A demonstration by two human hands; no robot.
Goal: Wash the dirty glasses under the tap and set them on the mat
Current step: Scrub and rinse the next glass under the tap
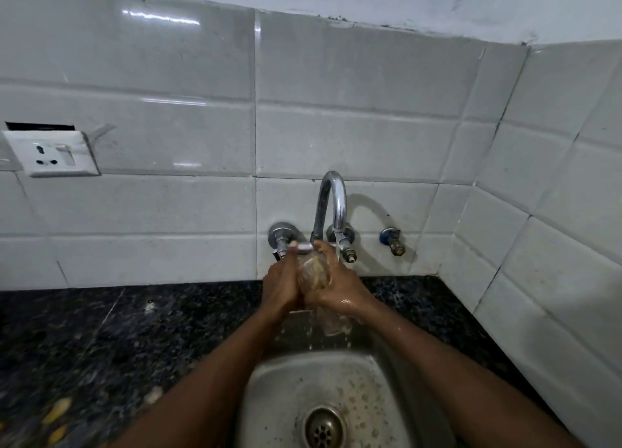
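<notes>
No text, label, brand, number or sign can be read anywhere in this view — neither the white plastic wall socket plate (50, 153) nor the curved chrome tap (338, 205) carries any legible marking.
</notes>
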